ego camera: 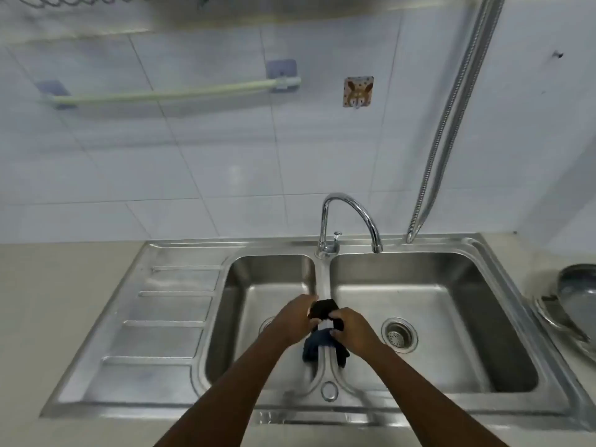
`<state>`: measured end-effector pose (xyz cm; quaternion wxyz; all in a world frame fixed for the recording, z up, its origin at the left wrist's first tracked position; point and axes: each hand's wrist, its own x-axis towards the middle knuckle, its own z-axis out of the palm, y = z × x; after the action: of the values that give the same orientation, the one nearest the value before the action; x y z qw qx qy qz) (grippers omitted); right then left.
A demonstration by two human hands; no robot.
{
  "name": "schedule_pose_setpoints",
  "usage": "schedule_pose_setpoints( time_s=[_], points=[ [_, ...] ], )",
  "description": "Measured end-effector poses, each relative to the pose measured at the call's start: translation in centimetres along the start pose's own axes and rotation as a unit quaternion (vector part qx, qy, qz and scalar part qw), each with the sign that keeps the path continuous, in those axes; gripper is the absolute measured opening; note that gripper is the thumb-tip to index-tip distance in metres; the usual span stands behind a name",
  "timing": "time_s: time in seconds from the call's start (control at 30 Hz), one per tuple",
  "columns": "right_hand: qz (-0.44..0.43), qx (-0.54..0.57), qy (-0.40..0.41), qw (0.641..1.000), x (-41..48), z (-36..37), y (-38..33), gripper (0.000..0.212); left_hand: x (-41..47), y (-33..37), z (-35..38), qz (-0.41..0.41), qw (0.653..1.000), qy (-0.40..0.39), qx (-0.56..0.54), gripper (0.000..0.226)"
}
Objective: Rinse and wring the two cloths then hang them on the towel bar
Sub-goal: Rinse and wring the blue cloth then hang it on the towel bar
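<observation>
Both my hands meet over the divider between the two basins of a steel sink (503,262). My left hand (295,319) grips the upper end of a black cloth (323,309). My right hand (350,330) is closed on the same bundle, where a dark blue cloth (317,345) hangs below my fingers onto the divider. A bit of white shows between the two dark cloths. High on the tiled wall to the left runs a pale green towel bar (174,93) with nothing on it. The chrome tap (350,221) points into the right basin; no water stream is visible.
A ribbed draining board (167,317) lies left of the basins. A metal bowl (577,298) sits on the counter at far right. A flexible metal hose (451,124) hangs down the wall right of the tap. A small sticker hook (358,91) is right of the bar.
</observation>
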<state>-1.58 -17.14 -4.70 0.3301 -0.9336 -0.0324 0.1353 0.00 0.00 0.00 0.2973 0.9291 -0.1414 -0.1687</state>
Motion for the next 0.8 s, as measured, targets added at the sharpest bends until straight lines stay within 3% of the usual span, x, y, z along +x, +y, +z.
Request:
schedule_pose_setpoints(
  time_s=[0.07,0.17,0.4,0.6,0.8],
  points=[
    [0.012,-0.011,-0.024,1.000,0.4,0.7,0.5,0.037,0.1,0.0,0.6,-0.002,1.000,0.009,-0.014,0.037],
    [0.007,-0.072,-0.073,0.995,0.5,1.8,0.5,0.028,-0.2,-0.5,1.7,-0.035,0.999,0.002,-0.001,0.046],
    [0.001,-0.091,-0.060,0.994,0.9,3.1,0.5,0.025,-1.1,-2.9,2.6,-0.074,0.997,0.006,-0.023,0.047],
    [-0.010,0.061,0.016,0.998,0.5,-0.8,-2.8,0.021,-2.0,-4.7,0.9,-0.049,0.994,-0.036,-0.087,0.080],
    [0.000,0.271,0.116,0.956,-1.6,-4.9,-8.5,0.036,-2.0,-2.6,-1.3,0.093,0.960,-0.019,-0.264,0.096]
  ],
)
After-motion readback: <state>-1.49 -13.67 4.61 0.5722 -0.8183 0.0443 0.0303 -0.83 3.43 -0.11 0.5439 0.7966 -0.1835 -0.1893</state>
